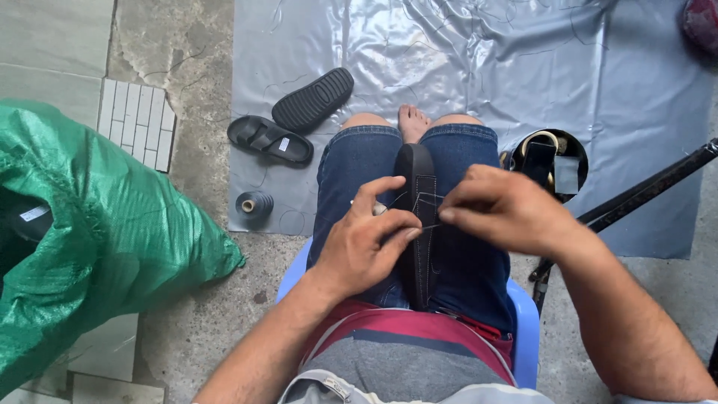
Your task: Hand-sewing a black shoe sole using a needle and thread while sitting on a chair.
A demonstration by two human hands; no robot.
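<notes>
A black sandal (417, 187) stands on edge between my knees, its sole gripped by my denim-clad thighs. My left hand (366, 243) rests on the sandal's strap side, fingers bent, thumb and forefinger pinching at the stitching with a small pale tool or needle end showing near the forefinger. My right hand (502, 208) is just to the right, its fingertips pinched on a thin thread (431, 226) that runs across to the left hand.
Two black sandals (288, 123) lie on a grey plastic sheet (479, 67) ahead. A dark thread spool (254, 204) sits at the sheet's edge. A green woven sack (97, 224) fills the left. A black round container (550, 161) and a dark pole (643, 191) are on the right.
</notes>
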